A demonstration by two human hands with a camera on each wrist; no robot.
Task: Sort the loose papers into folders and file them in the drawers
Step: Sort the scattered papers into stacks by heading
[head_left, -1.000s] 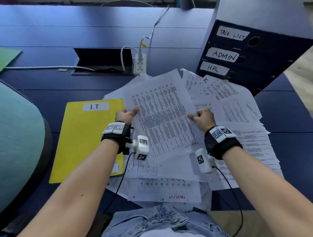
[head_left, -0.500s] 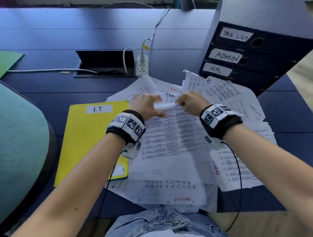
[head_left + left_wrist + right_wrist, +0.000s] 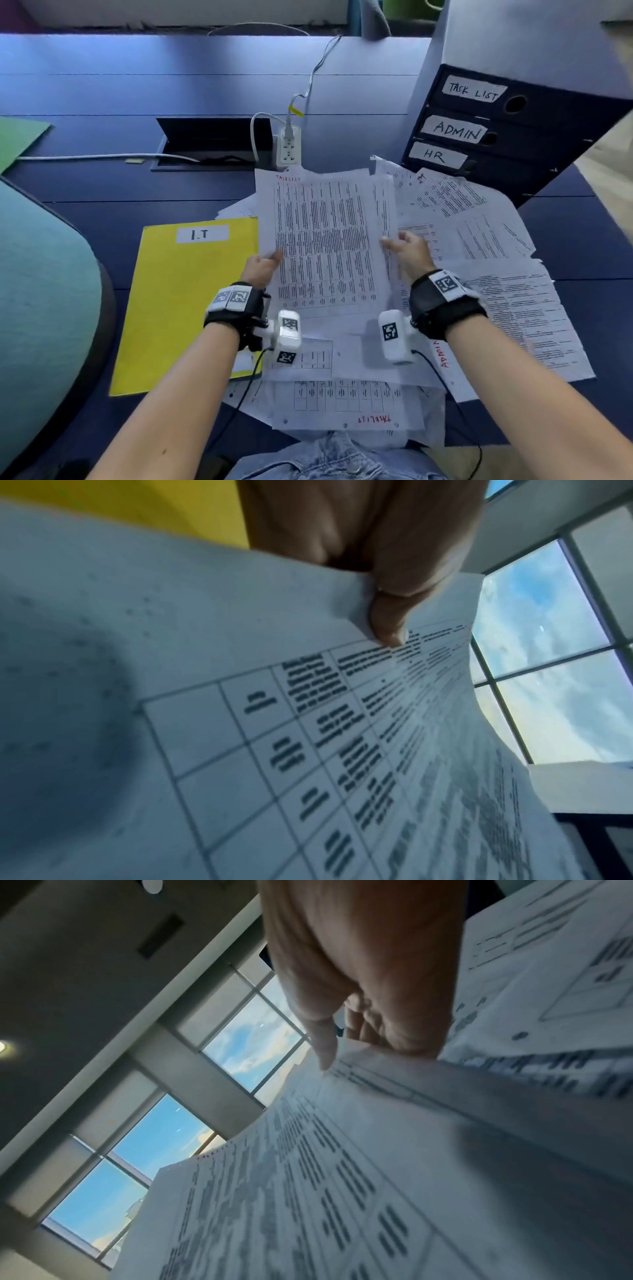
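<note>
I hold a printed sheet marked TASKLIST in red, lifted over the paper pile. My left hand pinches its left edge, thumb on top. My right hand pinches its right edge, thumb on the page and fingers beneath. A yellow folder labelled I.T lies flat to the left. The dark drawer unit at the back right carries the labels TASK LIST, ADMIN and HR, and all its drawers are closed.
A white power strip with cables stands by a cable hatch behind the papers. A green folder corner shows far left. A teal chair back is close on my left. More sheets overhang the desk's near edge.
Both hands reached to the far side of the pile, then came back. They now hold a TASKLIST sheet by its side edges, raised over the pile.
</note>
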